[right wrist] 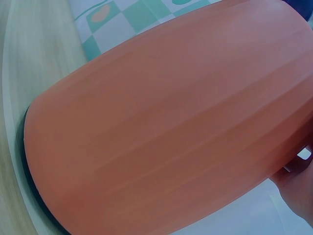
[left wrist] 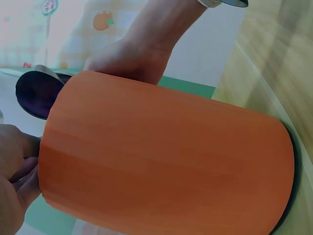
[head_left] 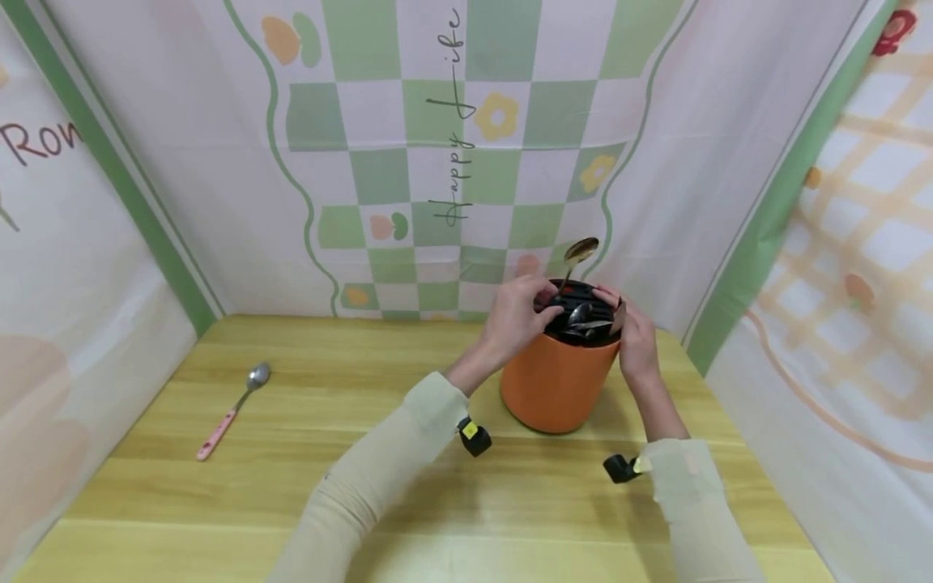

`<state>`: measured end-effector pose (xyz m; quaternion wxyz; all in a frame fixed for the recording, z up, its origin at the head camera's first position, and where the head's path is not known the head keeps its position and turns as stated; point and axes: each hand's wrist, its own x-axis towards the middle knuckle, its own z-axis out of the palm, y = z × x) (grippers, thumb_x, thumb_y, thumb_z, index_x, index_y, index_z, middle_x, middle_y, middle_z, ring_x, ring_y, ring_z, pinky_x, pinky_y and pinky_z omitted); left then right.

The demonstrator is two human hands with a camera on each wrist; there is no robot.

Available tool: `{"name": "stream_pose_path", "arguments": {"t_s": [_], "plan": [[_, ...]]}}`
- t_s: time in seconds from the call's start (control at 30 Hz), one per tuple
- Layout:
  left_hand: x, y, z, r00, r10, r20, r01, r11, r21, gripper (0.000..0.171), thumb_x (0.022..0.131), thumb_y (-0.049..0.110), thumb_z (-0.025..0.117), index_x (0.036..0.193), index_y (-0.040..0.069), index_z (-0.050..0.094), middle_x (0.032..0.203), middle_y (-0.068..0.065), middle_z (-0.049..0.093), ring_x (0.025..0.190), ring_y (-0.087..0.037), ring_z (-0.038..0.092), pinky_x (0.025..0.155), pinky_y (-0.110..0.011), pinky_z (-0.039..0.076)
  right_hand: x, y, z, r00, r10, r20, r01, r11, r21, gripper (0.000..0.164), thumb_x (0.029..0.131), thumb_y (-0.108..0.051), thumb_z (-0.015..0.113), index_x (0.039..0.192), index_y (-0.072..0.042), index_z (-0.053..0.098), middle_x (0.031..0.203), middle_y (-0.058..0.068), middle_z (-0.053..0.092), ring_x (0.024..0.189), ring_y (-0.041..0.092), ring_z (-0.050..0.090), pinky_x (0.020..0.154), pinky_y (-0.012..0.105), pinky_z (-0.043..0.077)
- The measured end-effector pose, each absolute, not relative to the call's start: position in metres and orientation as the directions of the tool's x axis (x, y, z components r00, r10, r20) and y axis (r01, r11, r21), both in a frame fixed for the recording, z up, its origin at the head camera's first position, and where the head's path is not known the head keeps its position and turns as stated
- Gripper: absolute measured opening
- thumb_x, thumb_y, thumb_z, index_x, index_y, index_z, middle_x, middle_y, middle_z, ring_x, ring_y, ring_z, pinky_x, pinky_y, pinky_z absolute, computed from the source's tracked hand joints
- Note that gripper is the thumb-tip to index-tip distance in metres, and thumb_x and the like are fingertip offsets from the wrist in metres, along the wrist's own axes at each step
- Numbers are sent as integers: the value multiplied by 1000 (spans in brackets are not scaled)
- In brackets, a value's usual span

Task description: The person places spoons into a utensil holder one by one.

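Observation:
An orange utensil holder with a black slotted top stands upright on the table. At its left rim my left hand pinches the thin stem of a gold-coloured spoon, whose bowl points up. My right hand grips the holder's upper right side, fingers along the rim. Several metal utensils sit in the slots between both hands. In the left wrist view a dark round utensil head sticks out past the rim near the right hand. The left fingertips are partly hidden there.
A metal spoon with a pink handle lies on the left part of the wooden table. Behind the table hangs a green-and-white checkered cloth. Printed cloths also stand at both sides.

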<state>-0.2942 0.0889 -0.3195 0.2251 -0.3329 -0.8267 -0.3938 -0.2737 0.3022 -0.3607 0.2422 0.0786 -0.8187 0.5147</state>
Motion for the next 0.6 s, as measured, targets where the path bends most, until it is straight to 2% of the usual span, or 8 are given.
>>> {"name": "stream_pose_path", "arguments": {"t_s": [0.33, 0.6], "plan": [[-286, 69, -321, -681, 417, 602, 730, 457, 509, 22, 90, 13, 74, 108, 2, 70, 103, -10, 71, 90, -16, 70, 78, -14, 56, -274, 300, -361, -871, 109, 478, -380, 467, -799, 49, 110, -27, 29, 132, 1, 61, 148, 18, 51, 144, 33, 39, 123, 45, 28], [-281, 39, -325, -687, 361, 631, 724, 414, 552, 16, 89, 5, 73, 104, 0, 70, 99, -12, 71, 90, -19, 70, 75, -15, 57, -275, 301, -362, -873, 124, 471, -363, 479, -799, 51, 110, -29, 26, 133, 0, 61, 148, 18, 51, 144, 32, 39, 123, 40, 28]]}}
